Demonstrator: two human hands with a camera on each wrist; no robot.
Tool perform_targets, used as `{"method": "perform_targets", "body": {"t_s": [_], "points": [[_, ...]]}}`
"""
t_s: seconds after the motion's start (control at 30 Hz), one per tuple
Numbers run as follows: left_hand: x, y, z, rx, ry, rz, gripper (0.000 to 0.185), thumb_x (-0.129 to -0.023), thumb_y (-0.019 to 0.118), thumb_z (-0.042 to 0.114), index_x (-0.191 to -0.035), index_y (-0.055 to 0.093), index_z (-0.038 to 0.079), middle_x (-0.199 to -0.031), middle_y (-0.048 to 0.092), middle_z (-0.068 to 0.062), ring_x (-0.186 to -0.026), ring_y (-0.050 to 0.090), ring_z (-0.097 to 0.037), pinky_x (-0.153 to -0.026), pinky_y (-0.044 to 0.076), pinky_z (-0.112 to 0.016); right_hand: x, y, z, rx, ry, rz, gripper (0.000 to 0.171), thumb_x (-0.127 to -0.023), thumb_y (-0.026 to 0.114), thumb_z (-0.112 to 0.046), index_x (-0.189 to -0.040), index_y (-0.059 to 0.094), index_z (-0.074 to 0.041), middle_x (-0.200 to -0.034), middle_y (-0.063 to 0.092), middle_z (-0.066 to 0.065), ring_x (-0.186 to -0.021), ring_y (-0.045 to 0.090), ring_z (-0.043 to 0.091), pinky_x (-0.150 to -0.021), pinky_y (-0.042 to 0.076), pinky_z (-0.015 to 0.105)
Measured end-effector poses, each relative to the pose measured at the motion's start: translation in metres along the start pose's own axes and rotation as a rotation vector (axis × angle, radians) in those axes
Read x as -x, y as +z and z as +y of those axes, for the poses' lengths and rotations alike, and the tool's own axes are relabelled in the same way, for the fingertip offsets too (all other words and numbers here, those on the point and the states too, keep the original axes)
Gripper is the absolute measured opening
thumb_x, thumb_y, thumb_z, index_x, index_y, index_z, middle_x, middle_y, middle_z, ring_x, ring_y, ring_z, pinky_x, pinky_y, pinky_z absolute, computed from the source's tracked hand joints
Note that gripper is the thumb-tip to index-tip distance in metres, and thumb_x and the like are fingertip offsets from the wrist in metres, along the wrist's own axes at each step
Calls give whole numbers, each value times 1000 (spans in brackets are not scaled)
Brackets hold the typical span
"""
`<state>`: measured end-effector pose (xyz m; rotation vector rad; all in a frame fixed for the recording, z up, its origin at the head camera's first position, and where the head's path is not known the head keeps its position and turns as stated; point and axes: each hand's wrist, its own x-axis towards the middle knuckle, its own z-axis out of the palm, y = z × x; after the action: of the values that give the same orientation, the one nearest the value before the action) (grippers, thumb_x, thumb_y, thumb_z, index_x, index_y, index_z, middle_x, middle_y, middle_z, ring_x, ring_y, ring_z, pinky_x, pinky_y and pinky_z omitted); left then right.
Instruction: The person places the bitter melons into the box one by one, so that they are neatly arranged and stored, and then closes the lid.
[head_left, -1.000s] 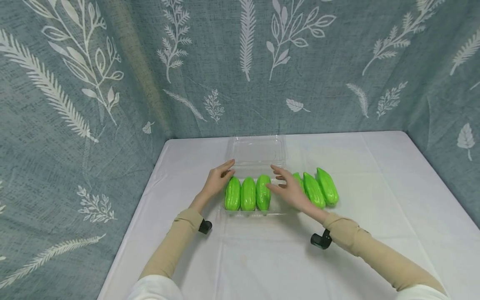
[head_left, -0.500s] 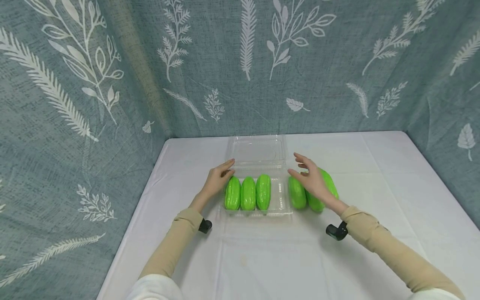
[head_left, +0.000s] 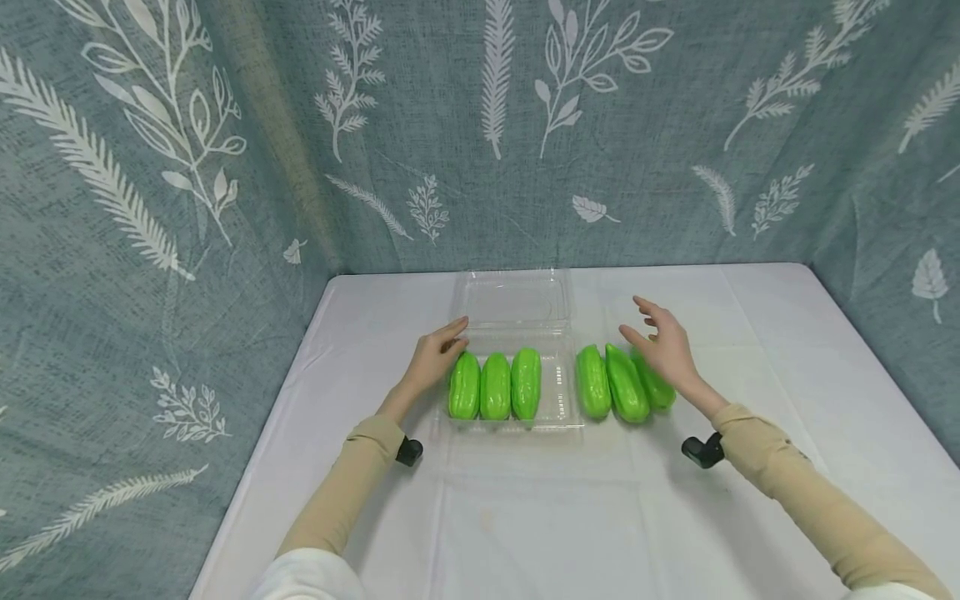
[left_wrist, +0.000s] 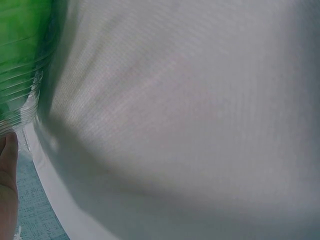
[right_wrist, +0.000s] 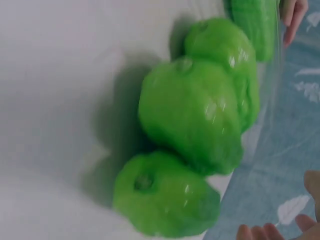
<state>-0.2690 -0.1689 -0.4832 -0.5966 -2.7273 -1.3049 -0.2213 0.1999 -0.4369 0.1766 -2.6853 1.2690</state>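
Observation:
A clear plastic clamshell box lies open on the white table, its lid folded back. Three bright green gourds lie side by side in its left part. My left hand rests with straight fingers on the box's left edge; a fingertip shows beside the ribbed plastic. Three more green gourds lie on the cloth right of the box, seen close in the right wrist view. My right hand hovers open over the rightmost one, holding nothing.
The white tablecloth covers the table. Blue-grey curtains with white leaf prints close in the back and both sides. Bare cloth lies in front of the box and to the far right.
My right hand has moved rightwards from the box's middle to above the loose gourds, uncovering the box's bare right part. The left hand has stayed put.

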Motion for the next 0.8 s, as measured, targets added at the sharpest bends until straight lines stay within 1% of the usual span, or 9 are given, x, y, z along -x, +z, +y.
{"method": "perform_targets", "body": {"t_s": [0.17,0.37,0.53,0.6,0.8], "points": [[0,0,-1,-1,2,2,42,-97,54,13,-137,48,0,-144,46,-16,-127,51,-30,-99,49,-44,-3,-11,7,63,57,-11,57,-97,55,-20,-144,34,4,-140,38,33,-123,42,51,-101,41,59],[0,0,0,-5,-5,-3,42,-97,54,14,-137,48,0,-144,46,-15,-128,50,-30,-100,49,-44,-6,-18,12,88,116,-28,58,-97,54,-23,-145,32,3,-140,38,35,-124,42,51,-101,41,58],[0,-1,1,-3,3,0,43,-97,55,13,-137,47,1,-144,46,-16,-127,51,-30,-97,50,-44,-8,-20,17,103,120,-45,57,-97,55,-21,-144,34,3,-139,40,35,-123,44,51,-100,42,58],[0,0,1,-3,10,2,43,-97,55,13,-137,47,1,-144,45,-17,-126,52,-31,-95,51,-44,-9,-20,19,109,118,-73,56,-97,55,-21,-144,35,3,-139,40,34,-123,44,51,-100,43,57],[1,0,1,4,17,3,43,-97,54,12,-137,47,0,-144,46,-17,-128,50,-31,-98,49,-45,-13,-19,28,142,97,-195,53,-97,55,-21,-142,39,1,-140,41,32,-122,45,50,-99,44,57]]}}
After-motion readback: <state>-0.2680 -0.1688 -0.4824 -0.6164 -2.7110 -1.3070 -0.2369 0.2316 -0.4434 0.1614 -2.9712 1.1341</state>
